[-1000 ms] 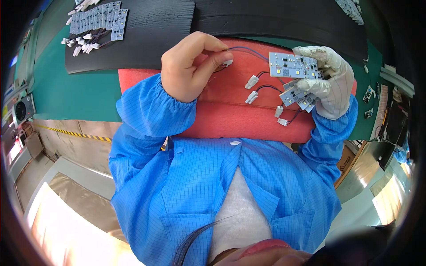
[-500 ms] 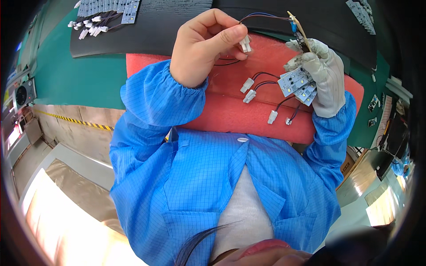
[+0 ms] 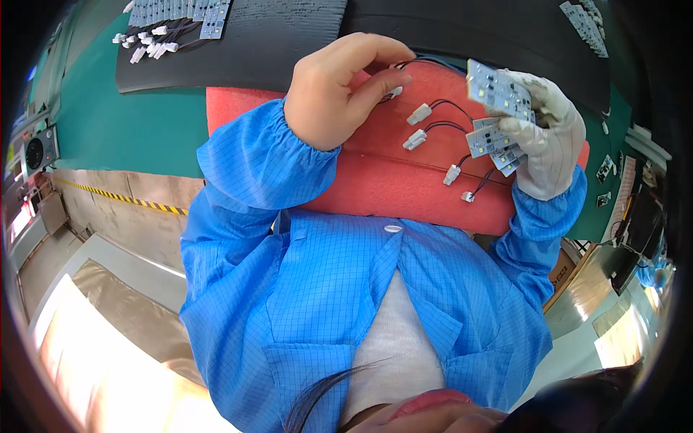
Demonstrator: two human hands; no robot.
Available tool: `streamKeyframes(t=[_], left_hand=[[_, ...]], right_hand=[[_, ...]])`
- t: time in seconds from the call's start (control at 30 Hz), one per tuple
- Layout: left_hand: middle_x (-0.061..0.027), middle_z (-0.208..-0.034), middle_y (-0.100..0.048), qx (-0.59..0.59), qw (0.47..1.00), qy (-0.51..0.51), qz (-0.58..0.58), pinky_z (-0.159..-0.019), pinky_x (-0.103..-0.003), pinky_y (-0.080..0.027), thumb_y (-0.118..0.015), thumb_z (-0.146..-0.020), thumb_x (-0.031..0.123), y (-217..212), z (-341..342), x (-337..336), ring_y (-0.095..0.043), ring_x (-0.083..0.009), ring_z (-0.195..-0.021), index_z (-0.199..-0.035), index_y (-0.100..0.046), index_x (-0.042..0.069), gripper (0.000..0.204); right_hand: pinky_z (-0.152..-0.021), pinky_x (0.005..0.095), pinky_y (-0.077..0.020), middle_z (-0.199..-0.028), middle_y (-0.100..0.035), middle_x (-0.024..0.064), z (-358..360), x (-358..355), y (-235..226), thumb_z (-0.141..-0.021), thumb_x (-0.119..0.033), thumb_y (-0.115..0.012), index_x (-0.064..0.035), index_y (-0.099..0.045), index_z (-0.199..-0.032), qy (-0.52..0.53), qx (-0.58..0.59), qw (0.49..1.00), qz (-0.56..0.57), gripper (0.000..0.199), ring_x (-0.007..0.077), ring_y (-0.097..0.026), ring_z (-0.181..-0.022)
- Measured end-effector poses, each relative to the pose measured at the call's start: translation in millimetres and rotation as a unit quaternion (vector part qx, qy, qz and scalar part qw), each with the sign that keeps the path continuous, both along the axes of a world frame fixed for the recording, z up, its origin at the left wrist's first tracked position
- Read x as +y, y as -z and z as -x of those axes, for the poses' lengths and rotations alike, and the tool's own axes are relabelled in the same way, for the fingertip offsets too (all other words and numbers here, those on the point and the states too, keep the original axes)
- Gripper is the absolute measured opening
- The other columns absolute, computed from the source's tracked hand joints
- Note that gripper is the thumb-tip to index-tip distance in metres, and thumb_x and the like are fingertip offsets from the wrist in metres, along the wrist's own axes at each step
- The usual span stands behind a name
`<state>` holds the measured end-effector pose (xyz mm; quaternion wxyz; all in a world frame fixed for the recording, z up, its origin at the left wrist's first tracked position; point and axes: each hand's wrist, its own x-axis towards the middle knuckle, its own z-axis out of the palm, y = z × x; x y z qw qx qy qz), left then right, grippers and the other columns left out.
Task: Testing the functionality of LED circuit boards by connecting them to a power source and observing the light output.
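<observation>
My bare left hand (image 3: pixel 336 90) is curled above the red pad, its thumb and forefinger around a dark wire lead (image 3: pixel 437 62). A white connector (image 3: pixel 394 92) shows just under the thumb; the other fingers are partly hidden. That lead runs right toward a white LED circuit board (image 3: pixel 498 90). My right hand (image 3: pixel 545 133), in a stained white glove, grips this board, tilted with its LED face showing, and a fan of similar boards (image 3: pixel 491 141) below it. From the fan, short leads with white connectors (image 3: pixel 415 139) hang out to the left over the pad.
The red foam pad (image 3: pixel 419 184) lies before me on a green table (image 3: pixel 159 133). Black mats (image 3: pixel 281 50) lie beyond it. Rows of wired boards (image 3: pixel 173 14) sit at the far left, more boards (image 3: pixel 585 29) at the far right. A round black device (image 3: pixel 37 154) stands at the left.
The upper board has turned from edge-on to show its LED face. My left hand has lowered slightly, and the connector sits lower under the thumb. My right hand has shifted slightly right and down.
</observation>
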<state>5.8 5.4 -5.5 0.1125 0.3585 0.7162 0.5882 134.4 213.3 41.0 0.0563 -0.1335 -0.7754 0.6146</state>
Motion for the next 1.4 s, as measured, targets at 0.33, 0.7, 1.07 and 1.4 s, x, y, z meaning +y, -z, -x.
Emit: streamKeyframes(t=[0.33, 0.7, 1.07, 1.4], left_hand=[[-0.0119, -0.081, -0.06, 0.11, 0.991, 0.059, 0.047, -0.062, -0.036, -0.05, -0.064, -0.074, -0.001, 4, 3, -7, -0.06, -0.0305, -0.073, -0.086, -0.062, 0.003, 0.013], [-0.0109, -0.083, -0.062, 0.222, 0.971, 0.057, 0.067, -0.062, -0.036, -0.05, -0.071, -0.073, 0.005, 5, 2, -3, -0.061, -0.0289, -0.072, -0.094, -0.063, 0.005, 0.022], [-0.0122, -0.081, -0.062, 0.233, 0.971, 0.039, 0.024, -0.058, -0.031, -0.051, -0.071, -0.073, 0.001, 2, 4, -4, -0.062, -0.0265, -0.07, -0.091, -0.066, 0.003, 0.019], [-0.0108, -0.08, -0.063, 0.242, 0.97, 0.024, 0.003, -0.059, -0.029, -0.051, -0.072, -0.071, -0.001, 1, 6, -3, -0.063, -0.0227, -0.07, -0.087, -0.067, 0.002, 0.017]], right_hand=[[-0.063, 0.0269, -0.0529, -0.091, -0.067, 0.0121, -16, 18, -1, -0.072, -0.013, -0.073, 0.0057, -0.063, -0.103, -0.083, 0.081, 0.958, -0.263, 0.037, 0.0165, -0.066, -0.079], [-0.057, 0.0305, -0.0568, -0.078, -0.065, 0.0156, 3, 39, 23, -0.084, -0.008, -0.059, -0.01, -0.04, -0.136, -0.19, 0.255, 0.868, -0.382, 0.055, 0.0222, -0.068, -0.063], [-0.055, 0.0258, -0.0552, -0.077, -0.061, 0.0116, 3, 54, 49, -0.086, 0.0, -0.058, -0.0197, -0.033, -0.142, -0.234, 0.211, 0.914, -0.257, 0.064, 0.0157, -0.064, -0.058], [-0.058, 0.0277, -0.056, -0.079, -0.062, 0.0121, 0, 45, 36, -0.088, -0.033, -0.062, -0.0026, -0.049, -0.125, 0.058, -0.191, 0.963, 0.179, 0.05, 0.0166, -0.065, -0.067]])
